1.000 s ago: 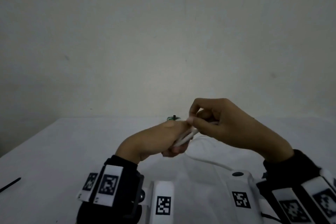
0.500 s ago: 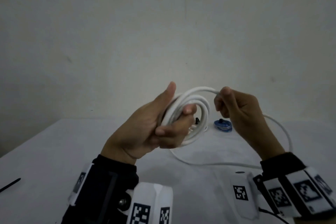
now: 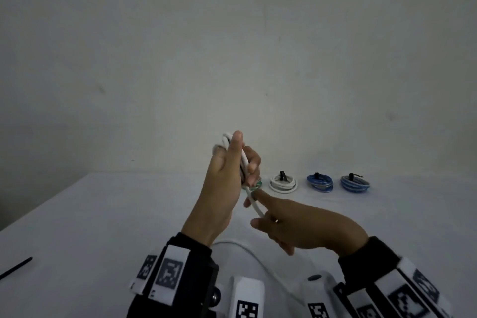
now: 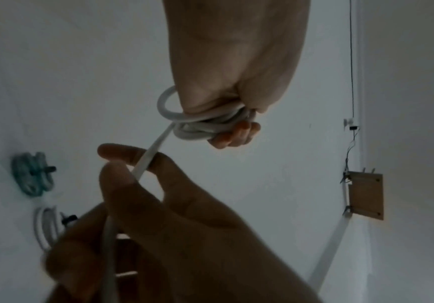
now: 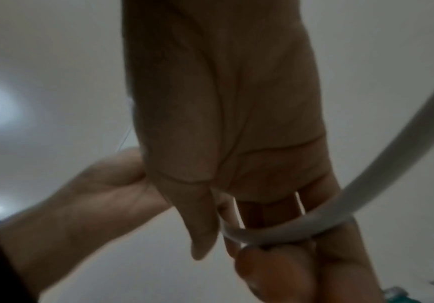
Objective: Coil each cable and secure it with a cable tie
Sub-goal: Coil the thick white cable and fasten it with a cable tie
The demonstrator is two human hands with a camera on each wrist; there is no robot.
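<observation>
Wrist bands with black-and-white markers sat closest to us at the bottom of the head view, and from there the loose tail of the white cable [image 3: 254, 253] ran up off the white table [image 3: 103, 214] to our right hand [image 3: 296, 224]. That hand had the strand running between thumb and index finger, the other fingers pretty relaxed; whether it was really pinching or just guiding, we couldn't tell. A bit further up, our left hand [image 3: 224, 183] was raised off the table with its fingers curled round the white coil [image 4: 205, 125], several loops bunched in the fist and the thumb sticking straight up. Way off on the near left edge lay a loose black cable tie [image 3: 16, 267]. Along the back of the table sat the finished bundles, each already cinched with a black tie: a greenish coil [image 4: 30, 174] partly hidden behind our left hand, then a tied white coil [image 3: 282, 183], then two blue coils [image 3: 319, 183] side by side.
</observation>
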